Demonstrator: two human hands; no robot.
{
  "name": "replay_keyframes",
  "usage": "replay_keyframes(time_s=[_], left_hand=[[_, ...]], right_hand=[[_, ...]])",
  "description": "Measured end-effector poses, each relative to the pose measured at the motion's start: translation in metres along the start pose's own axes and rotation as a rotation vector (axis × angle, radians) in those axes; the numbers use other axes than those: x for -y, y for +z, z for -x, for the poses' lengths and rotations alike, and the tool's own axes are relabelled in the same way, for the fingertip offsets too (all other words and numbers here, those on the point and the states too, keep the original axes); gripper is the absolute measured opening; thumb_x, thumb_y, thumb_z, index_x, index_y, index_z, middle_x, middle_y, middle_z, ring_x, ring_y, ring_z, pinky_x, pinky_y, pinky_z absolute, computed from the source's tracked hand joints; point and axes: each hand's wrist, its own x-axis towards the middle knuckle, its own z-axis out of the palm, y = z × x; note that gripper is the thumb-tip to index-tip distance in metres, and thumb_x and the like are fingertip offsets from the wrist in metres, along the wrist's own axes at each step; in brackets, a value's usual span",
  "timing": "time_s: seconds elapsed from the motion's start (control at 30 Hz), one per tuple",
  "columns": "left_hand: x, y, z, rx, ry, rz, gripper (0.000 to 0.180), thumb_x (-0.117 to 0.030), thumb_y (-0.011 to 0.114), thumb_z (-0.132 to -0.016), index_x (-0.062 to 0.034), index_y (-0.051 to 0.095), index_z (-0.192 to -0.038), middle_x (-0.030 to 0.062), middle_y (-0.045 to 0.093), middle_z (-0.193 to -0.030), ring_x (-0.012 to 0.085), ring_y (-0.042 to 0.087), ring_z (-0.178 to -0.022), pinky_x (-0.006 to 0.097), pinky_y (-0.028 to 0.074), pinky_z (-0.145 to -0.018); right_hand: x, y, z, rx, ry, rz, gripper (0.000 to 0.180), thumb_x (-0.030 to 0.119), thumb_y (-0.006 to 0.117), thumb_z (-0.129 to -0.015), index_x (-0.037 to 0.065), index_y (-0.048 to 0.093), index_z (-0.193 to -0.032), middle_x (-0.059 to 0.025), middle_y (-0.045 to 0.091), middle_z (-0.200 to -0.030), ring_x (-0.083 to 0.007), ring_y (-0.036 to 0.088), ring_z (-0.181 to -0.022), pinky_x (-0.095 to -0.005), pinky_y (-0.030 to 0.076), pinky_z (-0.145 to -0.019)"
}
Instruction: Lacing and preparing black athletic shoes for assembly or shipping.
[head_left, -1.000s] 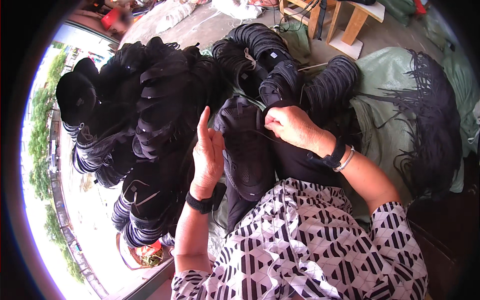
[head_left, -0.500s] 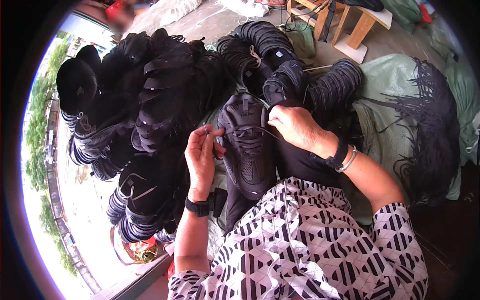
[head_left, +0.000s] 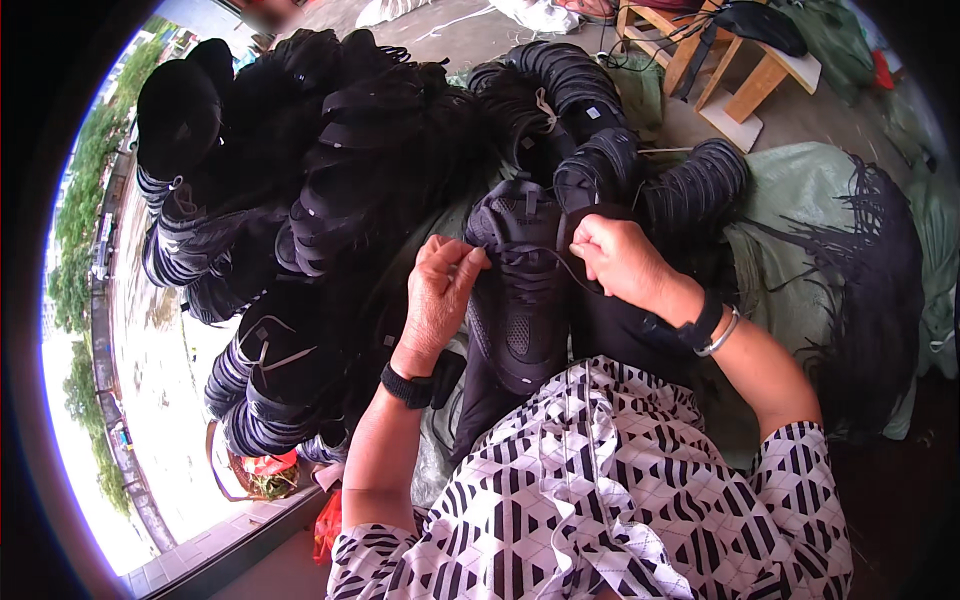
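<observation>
As the left hand [head_left: 438,290] flanks the shoe [head_left: 521,335], the right hand [head_left: 622,262] curls.

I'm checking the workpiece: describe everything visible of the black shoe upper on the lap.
The black shoe upper looks like fabric, with a mesh panel near the toe. Lace rows cross its middle; one strand bows toward the right hand. It lies face up on dark trousers, toe toward the person, left hand at its left edge.

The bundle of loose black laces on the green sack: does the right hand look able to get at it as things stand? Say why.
Probably yes: the bundle lies to the right of the right hand, with nothing apparently blocking it, though that hand seems busy with the shoelace.
</observation>
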Motion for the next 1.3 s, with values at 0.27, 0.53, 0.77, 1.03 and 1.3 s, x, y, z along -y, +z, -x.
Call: replay_keyframes(time_s=[0.27,0.53,0.77,1.03,1.3], left_hand=[[-0.004,-0.001,-0.004,0.019,-0.059,0.233,0.015,-0.010,0.051,-0.093,0.0017,0.059,-0.087,0.0068,0.055,-0.081,0.0144,0.053,-0.070,0.026,0.045,-0.067],[-0.005,-0.014,-0.006,0.326,-0.374,0.323,0.022,-0.021,0.052,-0.094,-0.0022,0.061,-0.085,-0.0011,0.054,-0.068,0.0069,0.049,-0.065,0.022,0.041,-0.062],[0.008,-0.011,-0.004,0.273,-0.370,0.397,0.030,-0.030,0.061,-0.089,-0.0036,0.066,-0.076,-0.0016,0.059,-0.069,0.0051,0.048,-0.065,0.022,0.039,-0.064],[0.008,-0.005,0.000,0.241,-0.337,0.507,0.032,-0.031,0.060,-0.090,-0.0034,0.065,-0.076,-0.0026,0.058,-0.069,0.0056,0.048,-0.066,0.022,0.039,-0.065],[0.000,-0.004,0.000,0.206,-0.292,0.405,0.031,-0.027,0.053,-0.093,-0.0022,0.058,-0.076,-0.0023,0.053,-0.069,0.0070,0.045,-0.068,0.023,0.039,-0.065]], right_hand=[[0.017,-0.005,0.003,-0.030,-0.026,0.081,0.012,0.010,0.056,-0.086,0.000,0.053,-0.081,-0.0115,0.057,-0.059,-0.0194,0.057,-0.047,-0.0295,0.044,-0.044],[0.017,-0.009,0.000,0.065,-0.010,0.094,0.013,0.011,0.056,-0.087,0.000,0.055,-0.082,-0.0060,0.055,-0.055,-0.0124,0.052,-0.040,-0.0274,0.042,-0.039],[0.003,0.002,-0.001,-0.176,-0.431,0.288,0.012,0.008,0.055,-0.088,0.000,0.051,-0.081,-0.0157,0.057,-0.062,-0.0314,0.059,-0.055,-0.0372,0.046,-0.051],[0.000,0.011,0.001,-0.241,-0.378,0.304,0.011,0.010,0.056,-0.088,0.002,0.050,-0.083,-0.0134,0.057,-0.063,-0.0278,0.058,-0.059,-0.0358,0.046,-0.053],[0.012,0.009,0.000,-0.068,-0.042,0.060,0.011,0.010,0.055,-0.087,0.000,0.054,-0.085,-0.0070,0.060,-0.062,-0.0101,0.052,-0.041,-0.0248,0.042,-0.040]])
